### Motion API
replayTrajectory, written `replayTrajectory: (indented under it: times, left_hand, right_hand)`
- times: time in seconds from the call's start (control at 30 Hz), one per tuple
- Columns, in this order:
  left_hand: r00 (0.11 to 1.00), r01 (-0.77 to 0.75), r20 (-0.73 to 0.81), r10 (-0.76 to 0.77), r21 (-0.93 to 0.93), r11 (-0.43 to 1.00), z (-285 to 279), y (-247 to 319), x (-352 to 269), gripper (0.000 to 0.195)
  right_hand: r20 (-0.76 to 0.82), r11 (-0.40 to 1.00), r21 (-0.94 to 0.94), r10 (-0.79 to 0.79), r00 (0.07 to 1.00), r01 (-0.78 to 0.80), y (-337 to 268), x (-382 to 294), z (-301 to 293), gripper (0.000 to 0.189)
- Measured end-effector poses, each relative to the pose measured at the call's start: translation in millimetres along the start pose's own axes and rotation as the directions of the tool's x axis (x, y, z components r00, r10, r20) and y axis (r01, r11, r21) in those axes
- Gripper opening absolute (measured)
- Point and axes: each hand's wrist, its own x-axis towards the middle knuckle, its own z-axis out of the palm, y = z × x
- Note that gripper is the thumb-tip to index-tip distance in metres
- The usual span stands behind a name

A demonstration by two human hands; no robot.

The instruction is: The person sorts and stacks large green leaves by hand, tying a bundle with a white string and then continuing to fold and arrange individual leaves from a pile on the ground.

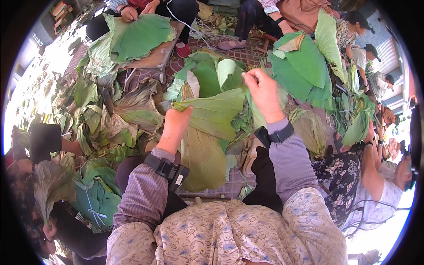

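Note:
My left hand grips the gathered stem end of large lotus leaves. A yellow-green leaf fans out from it to the right, and a browner, drier leaf hangs below towards my lap. My right hand is raised beside the far edge of the yellow-green leaf, with thumb and forefinger close together. Whether anything thin is pinched there cannot be made out. Just beyond both hands lies a pile of green lotus leaves, with a folded pale leaf on top.
Dried leaves cover the ground to the left. A leaf bundle tied with white string lies at lower left. Across from me, a co-worker's hands hold leaves over a low wooden table. Other people sit at right, near stacked green leaves.

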Motion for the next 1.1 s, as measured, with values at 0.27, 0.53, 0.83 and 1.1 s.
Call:
replayTrajectory:
  times: [0.27, 0.53, 0.83, 1.1]
  left_hand:
    - [0.985, -0.021, 0.165, 0.051, -0.180, 0.983, 14.8, 4.6, -13.1, 0.026]
    - [0.953, 0.004, 0.301, 0.023, -0.090, 0.996, 29.0, 11.2, -14.9, 0.030]
    - [0.927, 0.074, 0.376, 0.011, -0.209, 0.975, 38.1, 10.7, -13.1, 0.036]
    - [0.945, 0.128, 0.325, 0.016, -0.416, 0.900, 43.2, 19.7, -9.3, 0.032]
  right_hand:
    - [0.533, 0.620, 0.508, 0.319, 0.784, -0.598, -25.5, -43.4, 35.6, 0.025]
    - [0.543, 0.272, 0.721, 0.347, 0.764, -0.637, -13.0, -28.0, 40.2, 0.025]
    - [0.541, 0.268, 0.723, 0.353, 0.764, -0.636, -10.2, -24.1, 35.1, 0.020]
    - [0.329, 0.879, 0.307, 0.261, 0.908, -0.364, 14.9, -11.7, 11.0, 0.034]
